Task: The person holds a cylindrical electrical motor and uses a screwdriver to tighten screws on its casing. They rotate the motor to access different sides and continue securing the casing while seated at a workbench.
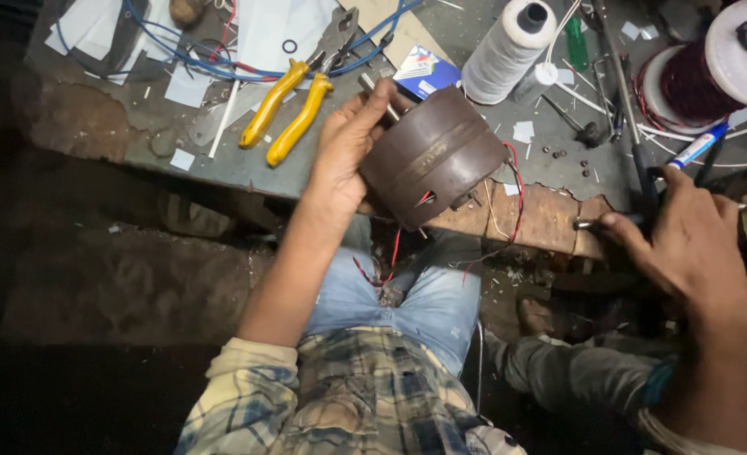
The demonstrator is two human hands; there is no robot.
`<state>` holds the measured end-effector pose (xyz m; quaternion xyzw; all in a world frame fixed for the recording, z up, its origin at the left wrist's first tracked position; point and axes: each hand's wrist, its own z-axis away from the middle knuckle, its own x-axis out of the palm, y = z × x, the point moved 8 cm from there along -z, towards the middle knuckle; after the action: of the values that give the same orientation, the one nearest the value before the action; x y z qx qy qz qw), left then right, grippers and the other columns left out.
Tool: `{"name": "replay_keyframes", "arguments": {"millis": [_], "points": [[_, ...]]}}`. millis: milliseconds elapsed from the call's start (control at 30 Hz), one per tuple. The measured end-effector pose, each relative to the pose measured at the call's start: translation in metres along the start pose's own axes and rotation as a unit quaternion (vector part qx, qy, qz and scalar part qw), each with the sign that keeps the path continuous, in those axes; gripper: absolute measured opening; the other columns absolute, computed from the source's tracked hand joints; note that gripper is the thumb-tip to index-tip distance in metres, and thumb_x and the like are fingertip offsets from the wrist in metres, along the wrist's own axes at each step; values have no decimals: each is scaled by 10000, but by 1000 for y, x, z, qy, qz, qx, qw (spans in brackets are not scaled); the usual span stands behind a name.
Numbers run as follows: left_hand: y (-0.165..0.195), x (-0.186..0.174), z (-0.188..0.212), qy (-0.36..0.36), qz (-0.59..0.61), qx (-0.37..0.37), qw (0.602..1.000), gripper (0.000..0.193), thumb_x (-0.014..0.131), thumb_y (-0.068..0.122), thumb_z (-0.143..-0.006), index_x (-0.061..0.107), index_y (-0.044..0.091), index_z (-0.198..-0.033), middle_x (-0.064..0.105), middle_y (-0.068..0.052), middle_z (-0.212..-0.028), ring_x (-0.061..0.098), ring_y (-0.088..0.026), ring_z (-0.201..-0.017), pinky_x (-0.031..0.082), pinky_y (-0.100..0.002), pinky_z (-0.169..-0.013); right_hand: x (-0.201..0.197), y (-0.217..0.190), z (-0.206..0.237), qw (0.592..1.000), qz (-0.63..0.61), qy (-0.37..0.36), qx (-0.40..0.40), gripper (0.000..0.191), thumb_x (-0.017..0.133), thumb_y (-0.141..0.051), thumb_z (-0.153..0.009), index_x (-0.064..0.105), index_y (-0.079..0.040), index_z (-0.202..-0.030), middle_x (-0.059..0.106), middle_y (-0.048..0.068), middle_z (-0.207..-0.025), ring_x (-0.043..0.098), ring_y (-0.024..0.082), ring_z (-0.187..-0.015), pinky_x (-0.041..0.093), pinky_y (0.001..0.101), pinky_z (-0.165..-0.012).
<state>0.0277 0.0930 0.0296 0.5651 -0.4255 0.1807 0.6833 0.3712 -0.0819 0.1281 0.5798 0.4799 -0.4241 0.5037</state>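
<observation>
Two hands busy: our left hand grips the brown motor housing; our right hand pinches a metal rod.

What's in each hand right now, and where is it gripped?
Left hand grips the brown motor housing by its side. Right hand pinches a thin metal tool near its end.

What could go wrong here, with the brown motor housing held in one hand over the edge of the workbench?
1. The left hand alone grips the brown motor housing over the bench edge; it might slip and fall.
2. Thin red wires hang loose from the housing and could snag or tear.
3. The right hand holds a metal tool near those wires; it might nick them.
</observation>
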Motion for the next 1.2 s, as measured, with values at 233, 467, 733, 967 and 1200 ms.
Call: {"name": "replay_keyframes", "arguments": {"millis": [233, 467, 733, 967, 1200], "points": [[5, 3, 8, 42, 30, 23, 998, 358, 699, 338, -863, 707, 53, -1080, 751, -75, -1008, 710, -154, -917, 583, -285, -845, -35, -18, 14, 986, -37, 126, 98, 613, 817, -335, -897, 666, 44, -1354, 711, 268, -943, 692, 424, -855, 516, 487, -774], [11, 9, 4, 43, 4, 51, 998, 342, 686, 373, -998, 668, 32, -1027, 719, -107, -937, 682, -199, -828, 578, -351, -770, -46, -14, 109, 922, -210, 231, 230, 243, 715, -82, -1167, 743, 31, -1380, 699, 241, -903, 690, 257, -780, 524, 379, -737], [11, 9, 8, 15, -14, 76, 997, 376, 699, 393, -1042, 664, 24, -1108, 699, -93, -1034, 681, -182, -924, 579, -328, -850, 28, -15, 257, 941, -174, 283, 56, 189, 581, -7, -1163, 630, 111, -1302, 694, 278, -1085, 683, 307, -971, 569, 341, -862], [9, 10, 4, 21, 44, 61, 997, 388, 679, 421, -926, 707, 61, -1069, 766, -68, -981, 726, -167, -909, 608, -317, -832, 155, 119, 300, 900, -363, -33, 238, 276, 594, -136, -1124, 609, 123, -1219, 710, 239, -994, 683, 293, -910, 560, 377, -821], [4, -1, -6, 26, 55, 87, 994, 337, 740, 358, -940, 697, 41, -1049, 732, -78, -937, 715, -183, -833, 615, -348, -780, 211, 169, 288, 806, -500, -103, 299, 343, 636, -193, -1045, 597, 127, -1164, 721, 221, -956, 687, 285, -908, 553, 388, -831]]}}
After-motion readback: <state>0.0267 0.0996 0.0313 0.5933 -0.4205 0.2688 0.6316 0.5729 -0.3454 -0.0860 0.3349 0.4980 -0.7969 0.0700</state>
